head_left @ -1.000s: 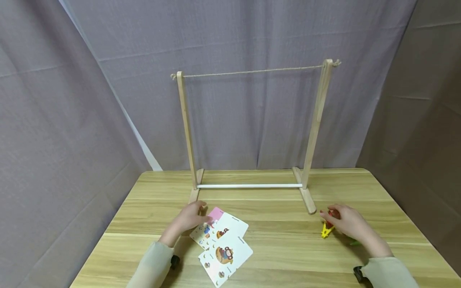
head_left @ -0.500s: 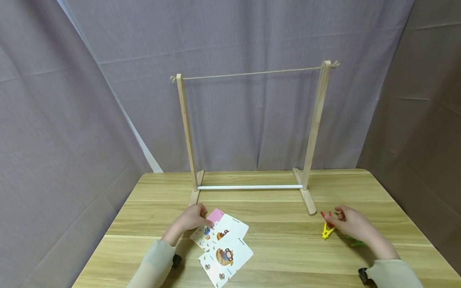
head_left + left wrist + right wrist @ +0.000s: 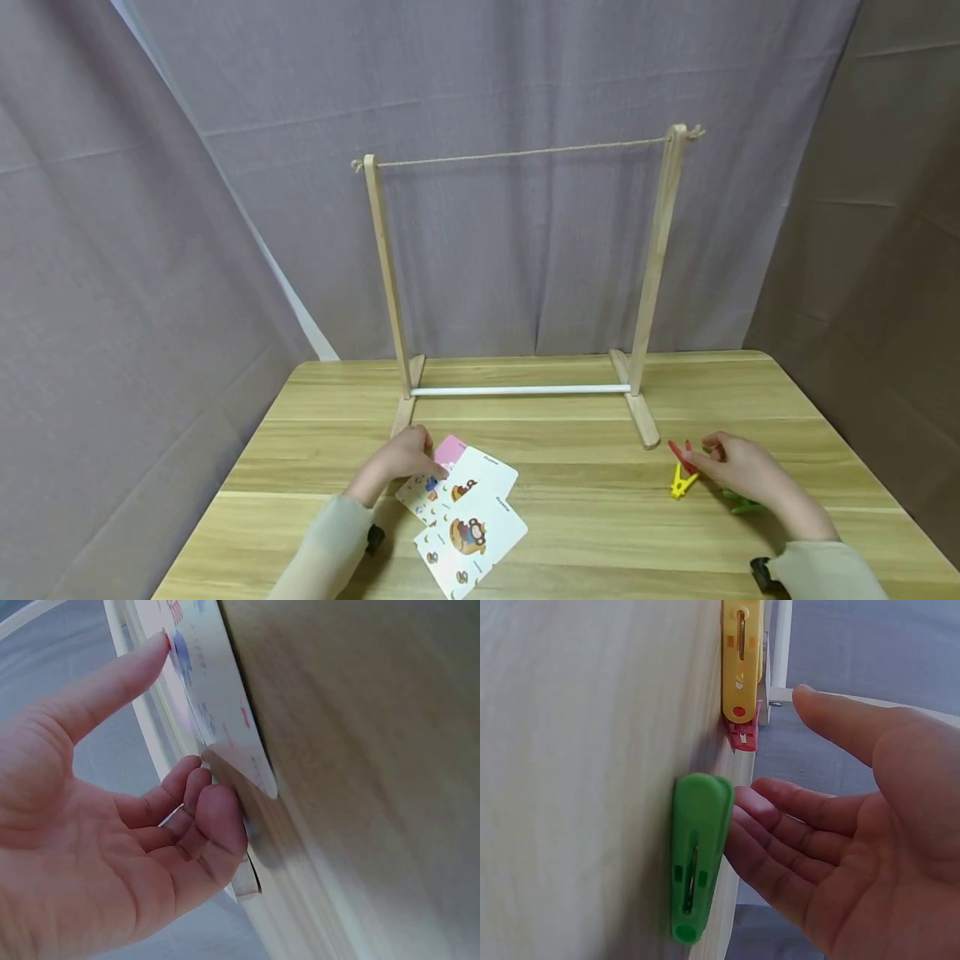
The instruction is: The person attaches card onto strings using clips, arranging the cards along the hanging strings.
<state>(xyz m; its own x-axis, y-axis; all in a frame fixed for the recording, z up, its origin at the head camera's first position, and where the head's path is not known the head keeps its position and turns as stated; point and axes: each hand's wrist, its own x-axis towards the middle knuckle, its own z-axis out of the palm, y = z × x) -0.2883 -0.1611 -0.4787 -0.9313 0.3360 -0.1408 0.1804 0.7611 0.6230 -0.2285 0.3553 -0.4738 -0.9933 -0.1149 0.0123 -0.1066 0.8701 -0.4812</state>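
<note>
Three picture cards lie overlapping on the table: a front monkey card (image 3: 491, 521), a second white monkey card (image 3: 491, 472) and a pink-edged card (image 3: 452, 447) beneath. My left hand (image 3: 397, 460) is at the pink-edged card's left side. In the left wrist view its thumb is close to the card and the other fingers curl loosely beside it; whether the thumb touches is unclear. My right hand (image 3: 738, 468) hovers by a yellow clothespin (image 3: 678, 487), a red clothespin (image 3: 677, 451) and a green clothespin (image 3: 699, 847). Its fingers are relaxed, gripping nothing visible.
A wooden frame stands behind the cards, with a left post (image 3: 386, 275), a right post (image 3: 657, 258), a white bottom rod (image 3: 520, 390) and a taut string (image 3: 517, 154) across the top. Grey curtains (image 3: 480, 267) hang behind the wooden table (image 3: 585, 533).
My right hand has shifted slightly right, showing more of the red and green clothespins. My left hand has edged slightly right over the pink-edged card. Cards and frame stay in place.
</note>
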